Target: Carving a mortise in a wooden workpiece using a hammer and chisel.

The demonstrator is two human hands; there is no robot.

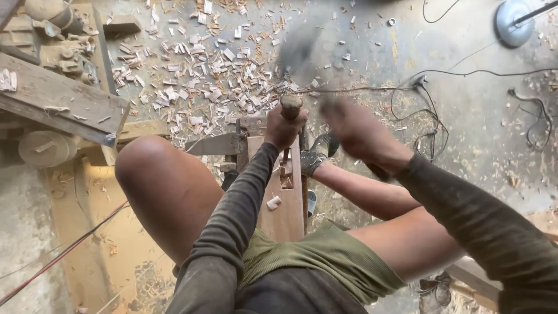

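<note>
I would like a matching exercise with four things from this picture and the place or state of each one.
Things:
1. left hand
2. right hand
3. wood chips
4. plank

Places or states:
A. scattered over the floor
B. between the person's legs
C. blurred, raised with a mallet
D. closed on a chisel handle

Pairs: 1-D, 2-C, 3-A, 4-B

the left hand grips the wooden handle of a chisel held upright over a mortise in a wooden plank that lies between the person's bare knees. the right hand, blurred, holds a blurred hammer raised above the chisel. wood chips litter the concrete floor, crossed by black cables.
</note>
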